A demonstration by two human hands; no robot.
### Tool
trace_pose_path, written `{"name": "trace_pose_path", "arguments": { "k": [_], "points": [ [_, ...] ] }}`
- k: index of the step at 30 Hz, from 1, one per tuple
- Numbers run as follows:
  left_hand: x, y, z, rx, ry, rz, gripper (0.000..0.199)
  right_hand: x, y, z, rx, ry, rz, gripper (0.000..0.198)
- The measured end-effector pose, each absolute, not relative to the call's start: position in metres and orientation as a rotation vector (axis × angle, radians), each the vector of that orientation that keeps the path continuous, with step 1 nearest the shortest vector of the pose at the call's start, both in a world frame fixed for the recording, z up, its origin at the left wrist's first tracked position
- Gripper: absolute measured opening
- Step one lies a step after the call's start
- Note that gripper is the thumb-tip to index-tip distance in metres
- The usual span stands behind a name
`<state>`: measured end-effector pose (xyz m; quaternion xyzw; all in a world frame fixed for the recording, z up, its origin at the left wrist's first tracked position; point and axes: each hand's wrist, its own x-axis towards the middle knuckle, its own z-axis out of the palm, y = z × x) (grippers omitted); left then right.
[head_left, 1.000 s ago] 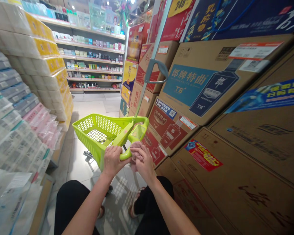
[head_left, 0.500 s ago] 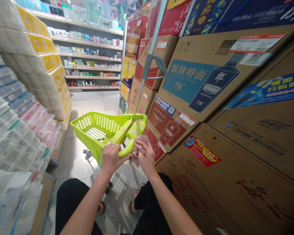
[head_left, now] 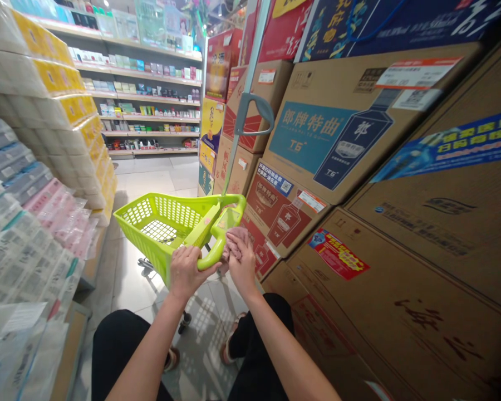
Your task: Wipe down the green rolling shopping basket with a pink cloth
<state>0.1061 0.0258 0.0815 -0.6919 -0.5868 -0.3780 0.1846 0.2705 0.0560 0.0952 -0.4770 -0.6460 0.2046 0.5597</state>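
A lime-green plastic shopping cart (head_left: 150, 253) stands in front of my knees, its basket pointing away to the left. My left hand (head_left: 187, 272) is wrapped round the near left end of the cart's curved handle. In my right hand (head_left: 241, 266) is a bunched pinkish cloth (head_left: 236, 243), pressed against the right side of that handle. A thin pale pole with a grey grip (head_left: 250, 114) rises from the cart's handle end. From above, the basket's lattice floor is visible.
Stacked cardboard cartons (head_left: 338, 128) rise close on my right. Packs of tissue (head_left: 58, 117) and plastic-wrapped packages (head_left: 29, 250) line the left side. Shelves of small goods (head_left: 150, 86) stand at the far end of the tiled aisle (head_left: 150, 175).
My right hand and the cloth have shifted slightly up along the handle. The left hand keeps its hold. The whole view has moved a little, so things sit further left.
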Motion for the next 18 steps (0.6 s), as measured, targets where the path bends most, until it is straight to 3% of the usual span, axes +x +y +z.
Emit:
{"name": "trace_pose_path", "arguments": {
  "k": [8,13,18],
  "points": [
    [0.103,0.023,0.083,-1.964,-1.656,-1.059,0.039,0.272,0.045,0.09,-1.026,-1.426,0.672,0.028],
    [0.104,0.024,0.084,-1.955,-1.674,-1.05,0.04,0.269,0.045,0.088,-1.104,-1.385,0.66,0.04],
    [0.103,0.024,0.084,-1.966,-1.667,-1.048,0.039,0.272,0.038,0.081,-1.035,-1.35,0.798,0.025]
  ]
}}
